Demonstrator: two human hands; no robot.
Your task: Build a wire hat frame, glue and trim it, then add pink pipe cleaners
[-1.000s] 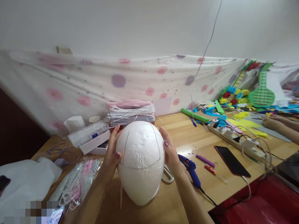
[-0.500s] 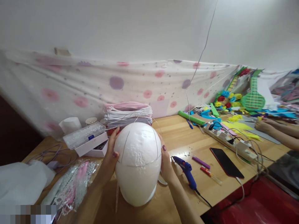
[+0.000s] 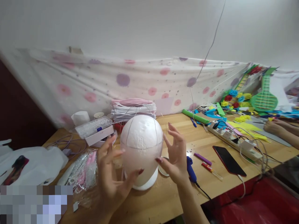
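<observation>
A white foam mannequin head (image 3: 142,165) stands upright on the table in front of me. A thin wire frame (image 3: 142,148) lies around it, a band circling the head with strands running up over the crown. My left hand (image 3: 114,174) is at the left of the head, open, its fingers spread and partly in front of the foam. On the other side my right hand (image 3: 176,154) is open too, its fingertips close to the wire band; whether they touch it I cannot tell. Neither hand holds anything.
A blue glue gun (image 3: 191,169) lies right of my right hand, near a purple stick (image 3: 202,158), a phone (image 3: 229,160) and a power strip (image 3: 233,141). Bundled pipe cleaners (image 3: 133,109) are behind the head. Plastic-wrapped beads (image 3: 81,171) lie left. Another person's hands (image 3: 275,127) work far right.
Both hands have let go of the head's sides and spread apart, drawing back toward me. The head and its wire frame stay on the table. The view has shifted slightly left.
</observation>
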